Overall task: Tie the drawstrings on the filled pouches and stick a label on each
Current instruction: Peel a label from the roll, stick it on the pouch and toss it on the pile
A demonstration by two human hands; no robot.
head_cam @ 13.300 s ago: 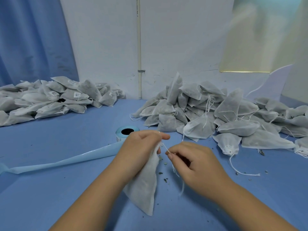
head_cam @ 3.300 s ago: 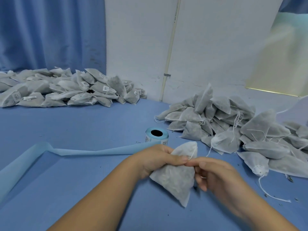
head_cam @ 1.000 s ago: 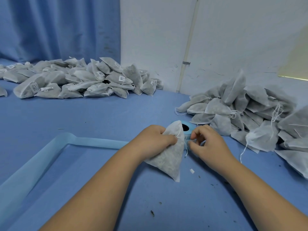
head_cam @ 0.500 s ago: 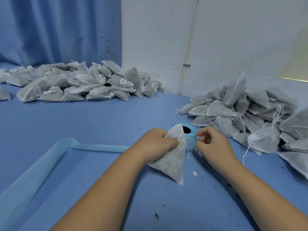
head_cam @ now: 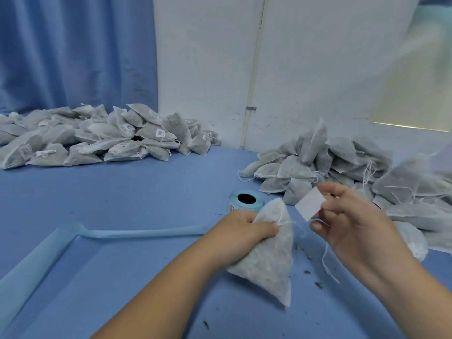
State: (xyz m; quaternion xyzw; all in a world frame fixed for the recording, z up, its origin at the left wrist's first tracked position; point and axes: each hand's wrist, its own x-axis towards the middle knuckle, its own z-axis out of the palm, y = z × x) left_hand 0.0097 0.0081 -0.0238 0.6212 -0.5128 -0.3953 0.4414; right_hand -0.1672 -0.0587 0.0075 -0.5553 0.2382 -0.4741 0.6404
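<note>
progress: well left of the roll [head_cam: 247, 200] lies the labelled heap [head_cam: 97, 138], which looks done. just right of the roll is the unlabelled heap [head_cam: 342, 162], strings loose and no stickers seen, so plenty is left. a bare strip [head_cam: 146, 233] trails left from the roll across the desk [head_cam: 122, 192].

in hand: one pouch [head_cam: 266, 260], just in front of the roll, its bottom down near the desk. the neck looks cinched; cannot tell if it is knotted. no label on it yet.

your left hand [head_cam: 244, 231] grips the pouch neck, fingers [head_cam: 265, 230] curled round the gathered top. your right hand [head_cam: 352, 221] pinches a white label [head_cam: 310, 203] by its edge, in the air just right of the neck, clear of the cloth. the string [head_cam: 326, 260] hangs below that hand. judgement: sticking comes next.
</note>
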